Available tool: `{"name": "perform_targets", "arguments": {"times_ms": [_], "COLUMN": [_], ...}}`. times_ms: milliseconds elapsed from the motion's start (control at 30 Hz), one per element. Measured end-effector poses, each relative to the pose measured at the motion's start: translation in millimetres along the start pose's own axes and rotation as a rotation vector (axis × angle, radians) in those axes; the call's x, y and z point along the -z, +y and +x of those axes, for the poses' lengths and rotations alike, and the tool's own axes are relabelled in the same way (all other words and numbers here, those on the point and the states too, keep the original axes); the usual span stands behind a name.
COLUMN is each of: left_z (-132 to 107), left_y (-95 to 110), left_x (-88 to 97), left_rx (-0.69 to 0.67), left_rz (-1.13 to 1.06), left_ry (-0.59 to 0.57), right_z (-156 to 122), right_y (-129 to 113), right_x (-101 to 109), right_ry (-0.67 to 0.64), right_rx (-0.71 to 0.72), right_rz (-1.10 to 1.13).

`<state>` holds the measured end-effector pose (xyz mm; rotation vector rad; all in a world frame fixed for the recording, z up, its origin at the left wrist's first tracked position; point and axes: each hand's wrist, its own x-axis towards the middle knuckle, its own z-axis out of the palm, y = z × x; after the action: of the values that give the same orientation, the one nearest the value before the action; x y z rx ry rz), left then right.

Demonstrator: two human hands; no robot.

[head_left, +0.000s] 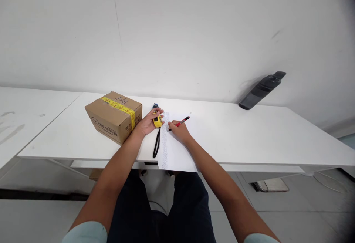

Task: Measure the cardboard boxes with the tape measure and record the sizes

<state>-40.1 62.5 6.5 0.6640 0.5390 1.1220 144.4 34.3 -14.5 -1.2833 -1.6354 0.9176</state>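
My left hand (148,123) is wrapped round a yellow tape measure (157,120), whose black wrist strap (156,145) hangs down onto the table. The left wrist is beside a taped cardboard box (111,119) with dark print on its side and handwriting on top. In my right hand (179,130) is a red and black pen (183,121), its tip down at a sheet of paper (177,154). Small markings run in a column along the paper's left side. The paper's near end reaches past the table's front edge.
A dark bottle (260,91) stands on the white table (249,135) at the right, close to the wall (194,43). A small blue and dark object (155,105) lies just beyond my left hand. My legs are under the table edge.
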Motion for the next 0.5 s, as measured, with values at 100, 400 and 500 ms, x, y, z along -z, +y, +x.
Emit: {"name": "perform_targets", "arguments": {"times_ms": [100, 400, 500], "left_z": [-0.8, 2.3, 1.3], "left_y": [-0.1, -0.3, -0.4], "left_x": [-1.4, 1.4, 0.3], "left_rx": [-0.016, 0.001, 0.001], "left_rz": [0.010, 0.014, 0.035], "left_ry": [-0.018, 0.025, 0.005], "right_z": [0.5, 1.1, 0.9], "right_y": [0.7, 2.0, 1.5], "right_x": [-0.4, 0.5, 0.6], "right_ry": [-0.003, -0.005, 0.004], "right_rx": [0.002, 0.001, 0.003], "right_rz": [-0.001, -0.004, -0.002]}}
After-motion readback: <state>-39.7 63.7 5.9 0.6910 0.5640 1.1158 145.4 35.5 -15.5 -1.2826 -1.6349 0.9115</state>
